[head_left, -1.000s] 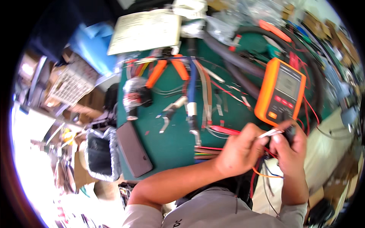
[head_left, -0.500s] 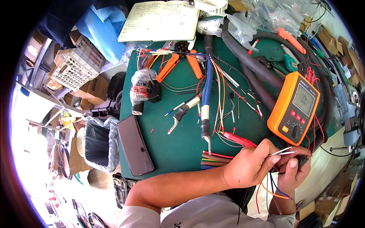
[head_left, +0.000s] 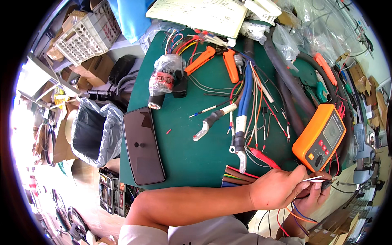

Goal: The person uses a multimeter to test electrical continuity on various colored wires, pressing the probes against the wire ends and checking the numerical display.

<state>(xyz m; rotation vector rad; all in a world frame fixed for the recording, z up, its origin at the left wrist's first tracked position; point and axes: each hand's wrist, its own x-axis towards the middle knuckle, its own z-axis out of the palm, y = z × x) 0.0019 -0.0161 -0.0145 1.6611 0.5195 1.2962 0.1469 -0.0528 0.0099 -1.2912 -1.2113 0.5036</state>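
Note:
My left hand [head_left: 279, 185] is closed in a pinch on two thin white wires [head_left: 313, 179], whose ends stick out to the right past the fingertips. Just beyond and below it, my right hand [head_left: 312, 200] is closed around a small black clip-like piece [head_left: 326, 184]; its exact kind is partly hidden by the fingers. Orange, blue, red and black wires [head_left: 301, 216] hang under both hands. The orange insulation tester [head_left: 319, 136] stands right above my hands. A red test clip [head_left: 264, 157] lies on the table beside my left hand, touching fine wires.
A thick cable [head_left: 245, 94] fans into lugs and thin wires on the green mat [head_left: 183, 155]. Orange-handled pliers [head_left: 202, 60], a plastic-wrapped connector [head_left: 163, 79], a dark phone [head_left: 143, 147] and an open notebook [head_left: 200, 16] lie around it. A lined bin [head_left: 98, 130] stands left.
The view has shifted, so the table things sit differently in the picture. Both hands keep their grip near the tester, with the white wires now pointing more level to the right.

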